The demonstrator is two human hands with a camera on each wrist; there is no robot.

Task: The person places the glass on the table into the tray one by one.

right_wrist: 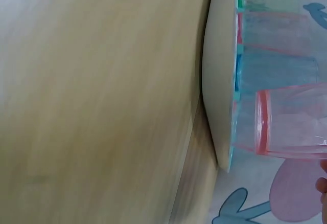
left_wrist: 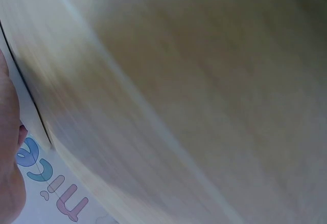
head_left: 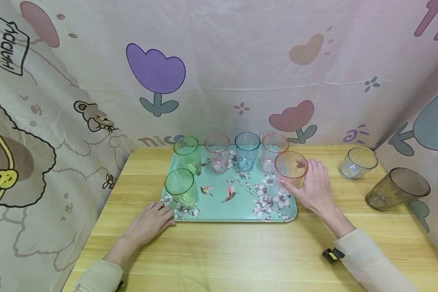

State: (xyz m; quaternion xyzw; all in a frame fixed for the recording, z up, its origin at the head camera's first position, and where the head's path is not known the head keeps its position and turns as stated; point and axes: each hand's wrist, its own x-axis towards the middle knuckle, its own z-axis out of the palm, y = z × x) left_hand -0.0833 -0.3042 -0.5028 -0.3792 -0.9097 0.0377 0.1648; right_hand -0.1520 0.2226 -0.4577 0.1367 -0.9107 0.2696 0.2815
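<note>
A turquoise tray with flowers and hummingbirds lies on the table. My right hand holds a clear pink-rimmed tumbler at the tray's right side, thumb in front and fingers around the far right side. In the right wrist view, that pink tumbler overlaps the row behind it. My left hand rests at the tray's front left corner, fingers loosely bent and holding no cup. Close to it stands a green tumbler. Along the back are another green tumbler, a pink one, a blue one and a second pink one.
To the right of the tray, a short clear glass and a tall brown tumbler stand on the wooden table. A patterned cloth hangs behind the table and along its sides.
</note>
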